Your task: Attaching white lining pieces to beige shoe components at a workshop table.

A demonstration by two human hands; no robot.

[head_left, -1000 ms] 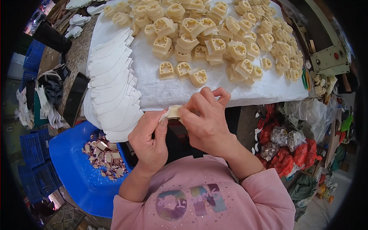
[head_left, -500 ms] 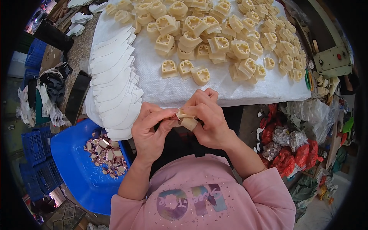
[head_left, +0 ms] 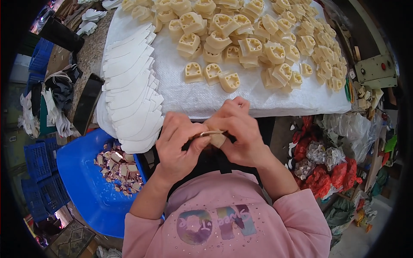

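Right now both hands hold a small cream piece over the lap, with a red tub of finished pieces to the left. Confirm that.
Not quite: the tub is blue, not red, as the head view shows. The left hand and right hand do hold the small cream piece together.

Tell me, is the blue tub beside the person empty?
No, the blue tub holds a small heap of brownish and pale scraps near its upper part.

Matt cream plastic blocks [head_left: 241, 41] on coarse white woven cloth [head_left: 189, 96]. Smooth white paper-like sheets [head_left: 131, 92], fanned. Glossy blue plastic tub [head_left: 84, 189]. Shiny foil-wrapped pieces [head_left: 118, 168]. Soft pink knit sleeve [head_left: 142, 234].
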